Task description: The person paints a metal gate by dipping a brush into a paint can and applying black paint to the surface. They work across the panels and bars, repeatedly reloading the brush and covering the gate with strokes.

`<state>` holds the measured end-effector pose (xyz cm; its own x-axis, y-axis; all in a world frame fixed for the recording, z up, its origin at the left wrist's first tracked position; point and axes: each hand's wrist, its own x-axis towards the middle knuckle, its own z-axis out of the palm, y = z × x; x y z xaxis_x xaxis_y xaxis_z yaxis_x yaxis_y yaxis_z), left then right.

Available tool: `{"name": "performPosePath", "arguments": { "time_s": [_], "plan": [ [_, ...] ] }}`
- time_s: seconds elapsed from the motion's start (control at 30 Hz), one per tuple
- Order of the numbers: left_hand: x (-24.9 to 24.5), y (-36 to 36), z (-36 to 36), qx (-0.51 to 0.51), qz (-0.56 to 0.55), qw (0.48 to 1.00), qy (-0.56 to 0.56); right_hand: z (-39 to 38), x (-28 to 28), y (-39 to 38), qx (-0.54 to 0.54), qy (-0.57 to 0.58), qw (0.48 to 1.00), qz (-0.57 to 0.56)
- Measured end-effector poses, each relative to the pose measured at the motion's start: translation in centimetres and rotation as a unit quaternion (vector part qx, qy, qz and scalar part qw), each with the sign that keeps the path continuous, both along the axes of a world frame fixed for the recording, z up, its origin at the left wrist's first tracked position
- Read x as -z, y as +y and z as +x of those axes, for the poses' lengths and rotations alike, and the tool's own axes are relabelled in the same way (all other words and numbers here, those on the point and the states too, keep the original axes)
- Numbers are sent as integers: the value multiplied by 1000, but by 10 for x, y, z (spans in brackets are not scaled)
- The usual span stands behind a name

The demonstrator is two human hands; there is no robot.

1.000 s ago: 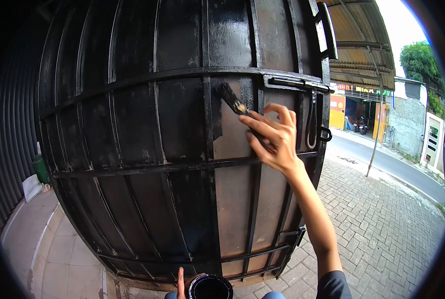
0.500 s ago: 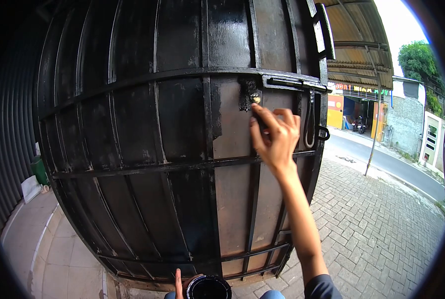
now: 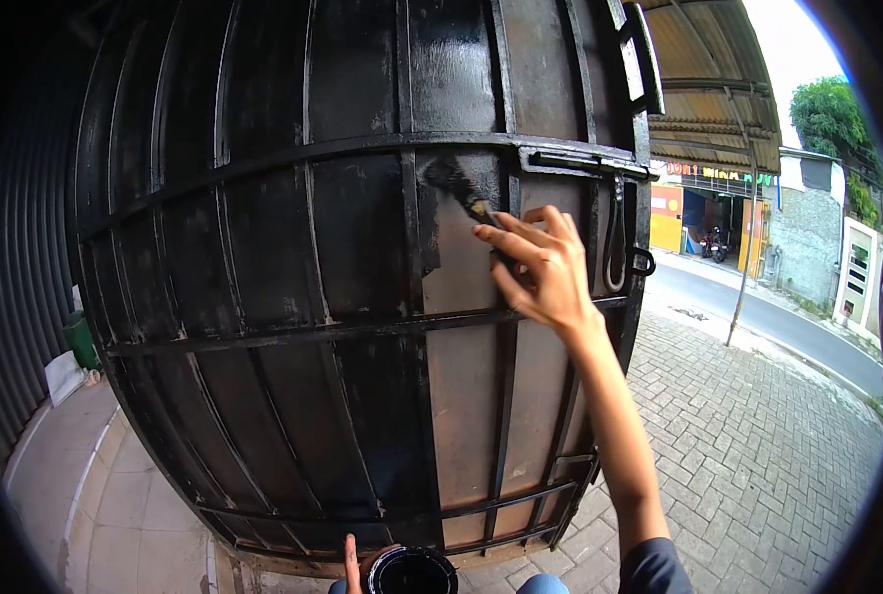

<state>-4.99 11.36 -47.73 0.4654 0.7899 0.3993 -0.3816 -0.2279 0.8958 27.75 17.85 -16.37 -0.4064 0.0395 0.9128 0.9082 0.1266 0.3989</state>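
A paintbrush [image 3: 458, 192] is gripped in my right hand [image 3: 548, 265], its dark bristles pressed against the upper panel of a black metal gate [image 3: 362, 247]. Fresh black paint covers the top of that panel, while brownish bare metal [image 3: 464, 272] shows below the brush. At the bottom edge, my left hand [image 3: 353, 569] holds a paint can [image 3: 414, 551] with a dark inside and paint on its rim. Only part of the left hand shows; one finger points up beside the can.
A sliding bolt [image 3: 580, 163] and a loop handle [image 3: 642, 262] project from the gate's right side. Brick paving [image 3: 719, 436] and a thin pole [image 3: 741, 287] lie to the right, with a road beyond. A green bin [image 3: 81, 342] stands at left.
My right hand has swung the brush tip leftward across the top of the panel, and the bristles now tilt up and left. More black paint spreads there. The left hand stays by the can.
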Motion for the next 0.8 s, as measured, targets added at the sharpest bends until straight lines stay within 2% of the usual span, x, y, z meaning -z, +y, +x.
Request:
{"name": "performPosePath", "arguments": {
  "time_s": [0.1, 0.13, 0.27, 0.33, 0.4, 0.53, 0.57, 0.73, 0.8],
  "plan": [
    [-7, -5, -2, 15, -85, 996, -4, 12, 3, -8, 59, 11, 995, 75],
    [-9, -6, -3, 20, -110, 994, -3, 10, 7, -6, 42, 31, 996, 70],
    [-4, -4, 1, 7, -1, 1000, 12, -24, 22, 7, -32, 112, 989, 86],
    [-3, -2, 3, 0, 29, 999, 21, -42, 27, 23, -69, 182, 977, 91],
    [-3, -2, 4, -4, 46, 999, 27, -58, 23, 32, -87, 205, 970, 102],
    [-4, -1, 6, -11, 63, 997, 40, -62, 20, 35, -155, 141, 977, 39],
    [-4, -1, 6, -12, 66, 997, 42, -56, 25, 40, -160, 113, 979, 53],
    [-4, -1, 4, -21, 85, 995, 56, -20, 21, -12, -81, 71, 986, -126],
    [-5, -2, 3, -24, 89, 994, 61, -14, 12, -23, -95, 66, 991, -72]
  ]
}}
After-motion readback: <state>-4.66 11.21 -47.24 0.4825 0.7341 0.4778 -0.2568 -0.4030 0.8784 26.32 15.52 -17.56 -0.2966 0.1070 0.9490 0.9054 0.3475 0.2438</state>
